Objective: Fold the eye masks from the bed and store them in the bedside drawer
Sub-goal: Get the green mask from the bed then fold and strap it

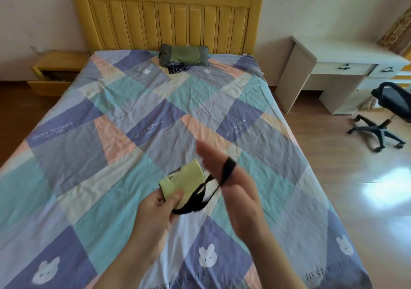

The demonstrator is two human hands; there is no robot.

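The blurred right hand (224, 175) is hiding part of the folded pale-yellow fabric eye mask (180, 180); the open yellow wooden bedside drawer's (47, 84) contents are staying too dark to tell.

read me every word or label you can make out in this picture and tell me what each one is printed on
"BEST WISHES FOR YOU": printed in pale letters on purple patches of the bedsheet, readable at the middle patch, the right patch and, fainter, the left patch.
"BEST WI...": same print at the bedsheet's lower right corner, the rest blurred.
Small tag on the eye mask in the left hand: too small to read.
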